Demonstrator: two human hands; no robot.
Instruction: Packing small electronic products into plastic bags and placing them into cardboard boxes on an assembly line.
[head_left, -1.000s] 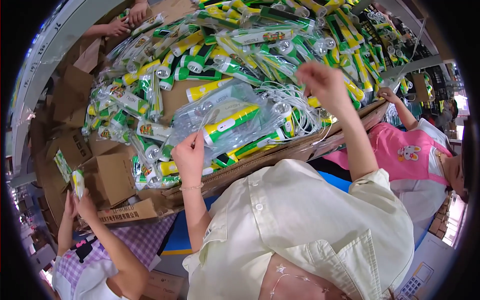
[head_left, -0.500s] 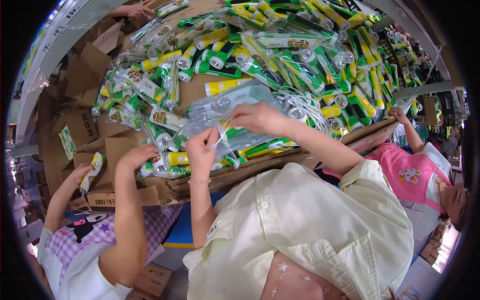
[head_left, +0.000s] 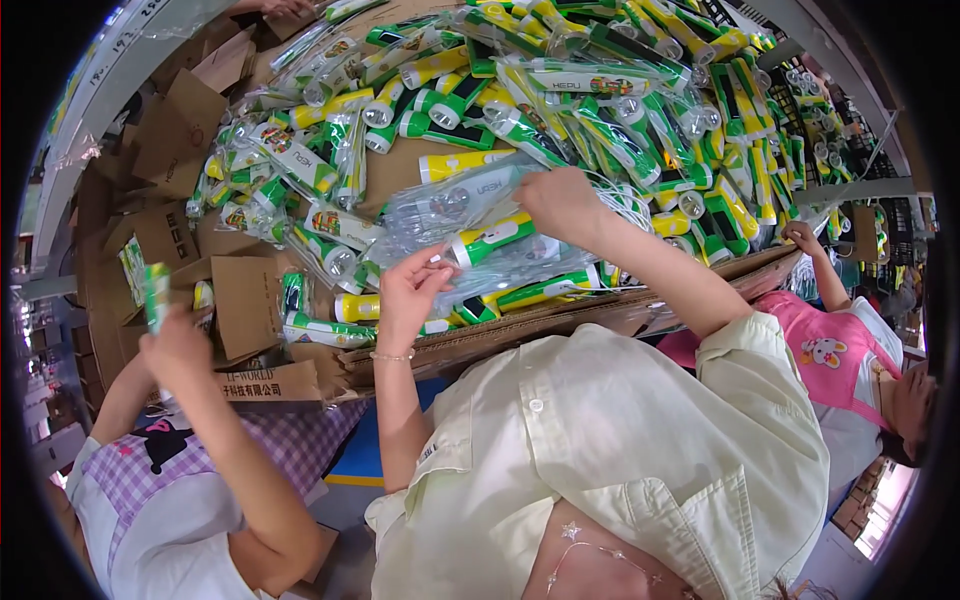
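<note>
My left hand (head_left: 408,297) pinches the near end of a clear plastic bag (head_left: 455,210) that lies over the pile. A green and yellow flashlight (head_left: 490,239) is at the bag, its lens end next to my left fingers. My right hand (head_left: 562,203) grips the flashlight's far end together with the bag. Around both hands lies a heap of bagged green, yellow and white flashlights (head_left: 560,90) on a cardboard surface (head_left: 400,165).
A person in a purple checked top at my left holds up a bagged flashlight (head_left: 156,292) in one hand (head_left: 178,345). A person in a pink apron (head_left: 830,350) reaches in at my right. Open cardboard boxes (head_left: 245,300) stand at the left.
My right hand came down from the upper right onto the flashlight and bag. My left hand stayed on the bag. The person at my left raised a hand with a flashlight.
</note>
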